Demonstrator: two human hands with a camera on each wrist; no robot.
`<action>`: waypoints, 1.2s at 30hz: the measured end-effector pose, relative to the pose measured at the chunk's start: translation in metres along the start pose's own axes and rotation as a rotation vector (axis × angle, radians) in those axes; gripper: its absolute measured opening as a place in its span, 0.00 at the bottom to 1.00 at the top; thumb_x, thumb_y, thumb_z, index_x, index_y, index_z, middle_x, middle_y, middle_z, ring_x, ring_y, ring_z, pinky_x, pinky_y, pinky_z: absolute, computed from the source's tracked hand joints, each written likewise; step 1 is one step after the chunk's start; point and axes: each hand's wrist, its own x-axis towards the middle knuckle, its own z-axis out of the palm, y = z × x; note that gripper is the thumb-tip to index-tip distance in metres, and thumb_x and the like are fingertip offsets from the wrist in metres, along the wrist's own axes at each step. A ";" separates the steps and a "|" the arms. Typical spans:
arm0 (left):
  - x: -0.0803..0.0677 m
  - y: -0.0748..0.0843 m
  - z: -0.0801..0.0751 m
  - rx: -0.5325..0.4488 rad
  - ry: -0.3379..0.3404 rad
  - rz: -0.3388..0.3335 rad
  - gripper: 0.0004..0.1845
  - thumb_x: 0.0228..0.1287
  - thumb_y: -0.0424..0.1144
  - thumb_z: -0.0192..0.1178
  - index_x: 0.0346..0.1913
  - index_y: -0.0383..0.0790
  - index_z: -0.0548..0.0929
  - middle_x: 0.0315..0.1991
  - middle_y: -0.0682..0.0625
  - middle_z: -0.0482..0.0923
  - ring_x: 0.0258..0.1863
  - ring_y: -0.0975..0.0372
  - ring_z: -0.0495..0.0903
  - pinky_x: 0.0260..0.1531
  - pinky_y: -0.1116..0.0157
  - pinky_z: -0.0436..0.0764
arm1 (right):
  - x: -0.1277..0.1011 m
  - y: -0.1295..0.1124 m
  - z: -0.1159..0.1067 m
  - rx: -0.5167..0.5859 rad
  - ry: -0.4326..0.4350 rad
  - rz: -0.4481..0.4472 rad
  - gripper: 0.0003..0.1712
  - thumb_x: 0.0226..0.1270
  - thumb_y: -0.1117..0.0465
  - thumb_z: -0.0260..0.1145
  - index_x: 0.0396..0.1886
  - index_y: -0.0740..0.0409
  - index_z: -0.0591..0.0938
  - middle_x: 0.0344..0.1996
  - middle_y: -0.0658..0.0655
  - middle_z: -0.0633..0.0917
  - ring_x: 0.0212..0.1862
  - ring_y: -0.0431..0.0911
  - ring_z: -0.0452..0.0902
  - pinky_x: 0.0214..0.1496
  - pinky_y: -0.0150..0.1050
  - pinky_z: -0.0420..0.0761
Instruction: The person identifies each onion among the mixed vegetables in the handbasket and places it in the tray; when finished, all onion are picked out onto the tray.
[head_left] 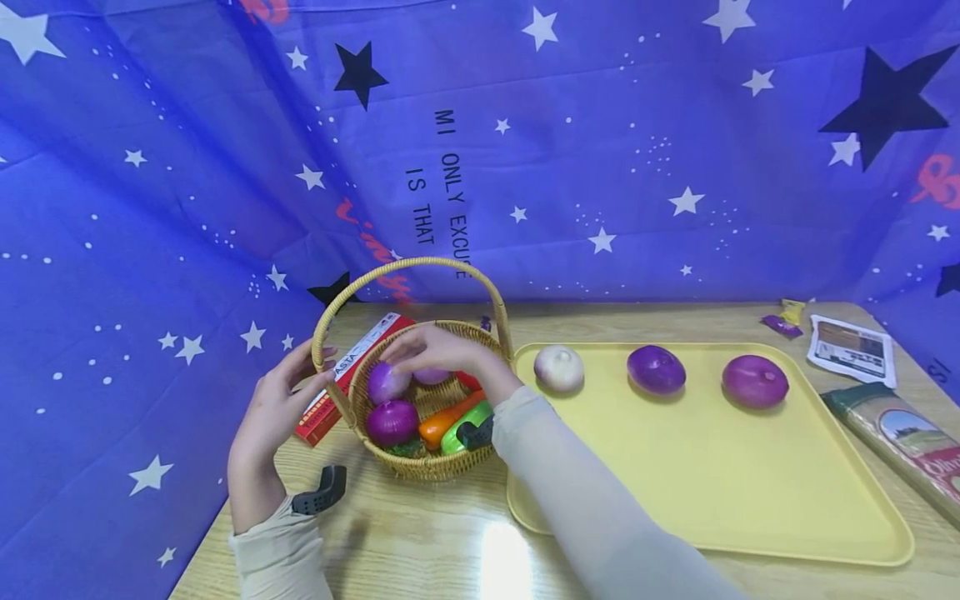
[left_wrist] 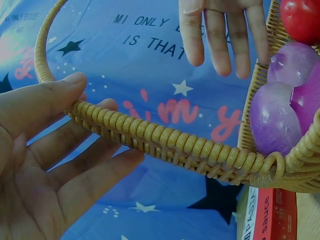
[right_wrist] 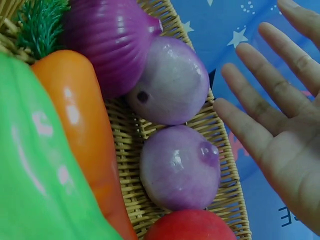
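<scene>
A wicker basket (head_left: 431,472) with a tall arched handle stands on the table. My left hand (head_left: 272,408) holds the handle (left_wrist: 170,142) near its left side, thumb on one side and fingers on the other. Over the basket's back part is my right hand (head_left: 442,348), its fingers (right_wrist: 265,95) straight and holding nothing. Inside lie a dark purple onion (right_wrist: 107,42), two paler purple onions (right_wrist: 180,167), an orange carrot (right_wrist: 75,115) with green leaves, a long green vegetable (right_wrist: 35,160) and a round red one (right_wrist: 192,227).
Right of the basket lies a yellow tray (head_left: 675,475) bearing a white onion (head_left: 558,368) and two purple ones (head_left: 656,371). A red pasta sauce box (head_left: 318,425) is behind the basket's left side. Farther right are packets (head_left: 851,350) and a bag (head_left: 907,442).
</scene>
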 end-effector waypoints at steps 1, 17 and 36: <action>0.000 0.000 0.000 -0.004 -0.001 0.002 0.22 0.68 0.41 0.56 0.63 0.42 0.71 0.55 0.45 0.79 0.56 0.55 0.76 0.56 0.73 0.76 | 0.000 0.001 0.001 -0.002 0.002 -0.003 0.21 0.64 0.61 0.64 0.57 0.60 0.78 0.57 0.62 0.80 0.58 0.47 0.77 0.61 0.34 0.76; 0.001 0.001 0.002 -0.019 -0.015 -0.003 0.23 0.68 0.44 0.55 0.64 0.43 0.70 0.57 0.45 0.78 0.58 0.54 0.76 0.58 0.57 0.75 | -0.004 0.020 0.015 -0.049 -0.053 0.167 0.21 0.59 0.52 0.69 0.51 0.54 0.82 0.45 0.51 0.85 0.52 0.50 0.79 0.57 0.44 0.80; -0.001 0.000 0.000 -0.023 -0.017 -0.006 0.25 0.68 0.42 0.55 0.66 0.47 0.67 0.59 0.47 0.77 0.58 0.56 0.75 0.59 0.54 0.74 | -0.003 0.028 0.033 0.103 -0.126 0.314 0.27 0.59 0.59 0.69 0.59 0.59 0.76 0.61 0.55 0.76 0.58 0.46 0.75 0.60 0.42 0.78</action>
